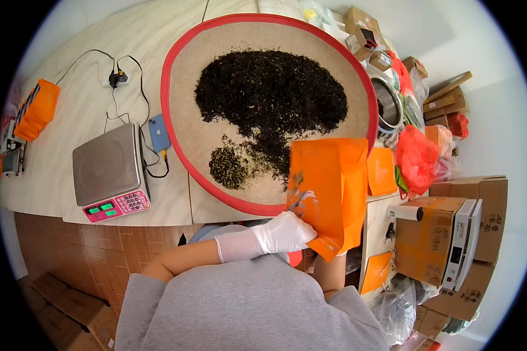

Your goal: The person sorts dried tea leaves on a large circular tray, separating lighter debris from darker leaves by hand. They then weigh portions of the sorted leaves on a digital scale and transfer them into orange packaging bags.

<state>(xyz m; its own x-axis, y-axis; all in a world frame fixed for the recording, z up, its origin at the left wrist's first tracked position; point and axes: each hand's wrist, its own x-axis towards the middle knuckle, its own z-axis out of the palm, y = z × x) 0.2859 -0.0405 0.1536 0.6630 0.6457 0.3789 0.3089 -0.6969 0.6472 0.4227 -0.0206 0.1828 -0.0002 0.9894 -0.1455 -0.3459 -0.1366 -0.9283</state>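
Observation:
My left hand [291, 231], in a white glove, is closed on the lower edge of an orange paper-like bag [329, 187] with a pale printed design. The bag is tilted, its far end over the near right part of a round, red-rimmed tray [178, 126]. My right hand is hidden behind the bag; only the forearm [332, 272] and a sliver of white glove show. On the tray lies a big heap of dark, dry tea-like leaves [269, 88]. A smaller, lighter greenish pile [228, 167] sits near the tray's front left.
Left of the tray are a digital scale [106, 164], a blue phone [158, 133], a black plug with cables [118, 77] and a stack of orange bags [37, 110]. At the right stand a metal pot [388, 102], a red plastic bag [417, 158], cardboard boxes [423, 240] and more flat orange bags [381, 171].

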